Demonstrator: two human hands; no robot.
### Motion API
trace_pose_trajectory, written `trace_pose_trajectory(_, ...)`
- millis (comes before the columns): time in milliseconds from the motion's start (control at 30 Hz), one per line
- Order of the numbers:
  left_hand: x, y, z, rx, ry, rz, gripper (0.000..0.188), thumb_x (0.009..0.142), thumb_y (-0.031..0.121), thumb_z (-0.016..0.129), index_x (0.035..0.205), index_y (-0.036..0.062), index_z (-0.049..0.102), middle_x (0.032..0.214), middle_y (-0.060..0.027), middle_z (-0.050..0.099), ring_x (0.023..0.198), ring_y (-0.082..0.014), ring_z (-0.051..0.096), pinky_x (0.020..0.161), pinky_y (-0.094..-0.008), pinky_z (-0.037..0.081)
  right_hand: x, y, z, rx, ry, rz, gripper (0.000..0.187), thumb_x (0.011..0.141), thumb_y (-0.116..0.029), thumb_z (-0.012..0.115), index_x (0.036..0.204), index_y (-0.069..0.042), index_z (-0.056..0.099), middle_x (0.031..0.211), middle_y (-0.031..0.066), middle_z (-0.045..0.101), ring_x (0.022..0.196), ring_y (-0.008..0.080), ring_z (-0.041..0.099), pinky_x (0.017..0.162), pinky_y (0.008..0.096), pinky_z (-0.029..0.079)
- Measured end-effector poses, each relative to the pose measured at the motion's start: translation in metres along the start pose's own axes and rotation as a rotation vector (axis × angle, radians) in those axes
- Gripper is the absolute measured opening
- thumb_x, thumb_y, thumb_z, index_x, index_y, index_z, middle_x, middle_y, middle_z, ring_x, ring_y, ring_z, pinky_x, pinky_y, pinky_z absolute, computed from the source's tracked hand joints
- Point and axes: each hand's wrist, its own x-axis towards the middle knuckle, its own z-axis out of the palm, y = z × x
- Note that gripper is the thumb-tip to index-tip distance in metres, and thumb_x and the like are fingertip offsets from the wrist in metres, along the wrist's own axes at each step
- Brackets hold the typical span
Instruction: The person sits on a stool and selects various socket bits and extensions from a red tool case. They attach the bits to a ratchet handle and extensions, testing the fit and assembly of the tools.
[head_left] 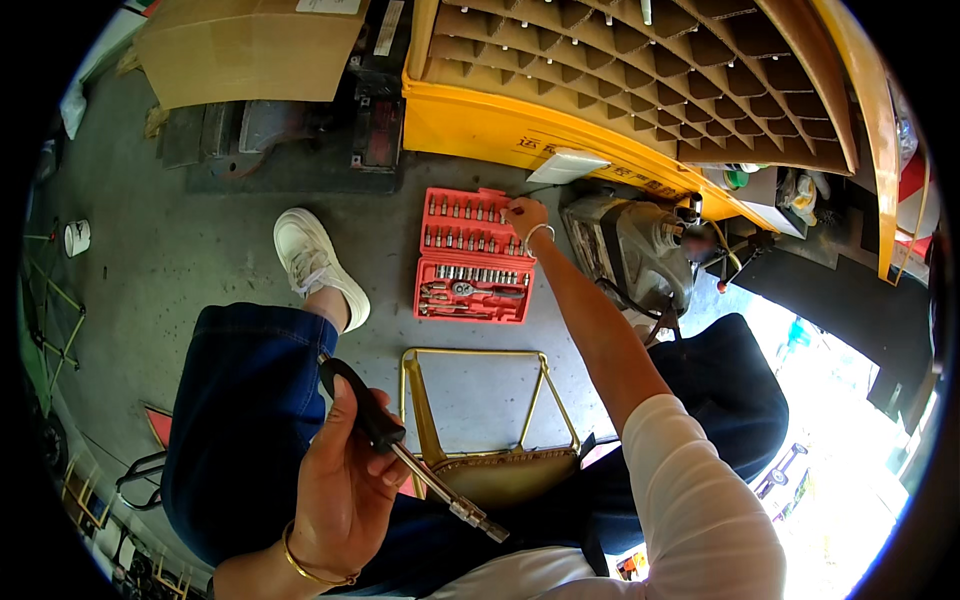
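Observation:
My left hand (345, 475) is closed around a driver handle (360, 405), black with a steel shaft and a socket piece at its end. The shaft points down to the right over my lap. On the floor ahead lies an open red tool case (423, 275). Rows of bit sockets (460, 240) fill its far half; short sockets (485, 274) and a ratchet wrench (485, 290) lie in the near half. At the far right corner of the case, my right hand (527, 215) pinches its fingertips at the end of the top bit row; what they grip is too small to make out.
A gold-framed stool or chair (428, 405) stands between my legs. Right of the case is a grey machine (640, 255) with a hose. Behind stands a yellow crate (470, 125) with cardboard dividers. A cardboard box (245, 50) and dark metal parts (270, 125) sit at the far left.

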Motion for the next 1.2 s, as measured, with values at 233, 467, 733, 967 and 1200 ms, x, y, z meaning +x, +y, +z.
trace_pose_trajectory(233, 0.002, -0.001, 0.001, 0.005, 0.002, 0.004, 0.035, 0.094, 0.04, 0.048, 0.093, 0.0051, 0.053, 0.077, 0.0006, 0.051, 0.057, -0.0053, 0.042, 0.047, -0.0174, 0.039, -0.002, 0.005, 0.001, 0.182, -0.024, 0.023, 0.025, 0.065, -0.018, 0.079, 0.083, -0.004, 0.068, 0.076, 0.0079, 0.068, 0.074, 0.0199, 0.066, 0.071, 0.0312, 0.051)
trace_pose_trajectory(467, 0.003, 0.0, 0.004, 0.006, 0.039, -0.007, 0.035, 0.093, 0.04, 0.049, 0.093, 0.0048, 0.052, 0.076, 0.0006, 0.05, 0.056, -0.0051, 0.042, 0.047, -0.0173, 0.039, -0.001, 0.0, 0.008, 0.185, 0.021, 0.068, 0.023, 0.063, -0.013, 0.08, 0.076, -0.002, 0.064, 0.075, 0.0075, 0.068, 0.07, 0.0191, 0.065, 0.067, 0.0296, 0.051)
trace_pose_trajectory(733, 0.01, -0.001, 0.001, -0.011, 0.017, 0.001, 0.035, 0.094, 0.04, 0.048, 0.092, 0.0049, 0.052, 0.076, 0.0008, 0.05, 0.056, -0.005, 0.042, 0.047, -0.0173, 0.039, -0.001, -0.008, 0.01, 0.137, 0.063, 0.203, 0.022, 0.058, -0.007, 0.081, 0.072, -0.002, 0.064, 0.07, 0.0072, 0.067, 0.065, 0.019, 0.064, 0.063, 0.0298, 0.051)
trace_pose_trajectory(967, 0.01, -0.002, 0.007, 0.015, 0.066, -0.013, 0.034, 0.094, 0.04, 0.048, 0.091, 0.0062, 0.052, 0.075, 0.001, 0.051, 0.056, -0.0052, 0.042, 0.047, -0.0176, 0.038, -0.001, -0.005, 0.016, 0.12, 0.133, 0.178, 0.023, 0.055, -0.009, 0.082, 0.069, -0.005, 0.064, 0.073, 0.0099, 0.067, 0.071, 0.0262, 0.064, 0.067, 0.0348, 0.051)
trace_pose_trajectory(1200, 0.012, -0.009, 0.005, 0.057, 0.064, 0.01, 0.035, 0.092, 0.042, 0.051, 0.09, 0.0069, 0.055, 0.067, 0.0011, 0.051, 0.053, -0.0051, 0.043, 0.052, -0.0206, 0.038, -0.006, -0.001, 0.011, 0.2, 0.138, 0.068, 0.022, 0.058, -0.008, 0.081, 0.07, -0.002, 0.063, 0.071, 0.009, 0.067, 0.065, 0.018, 0.064, 0.064, 0.0288, 0.051)
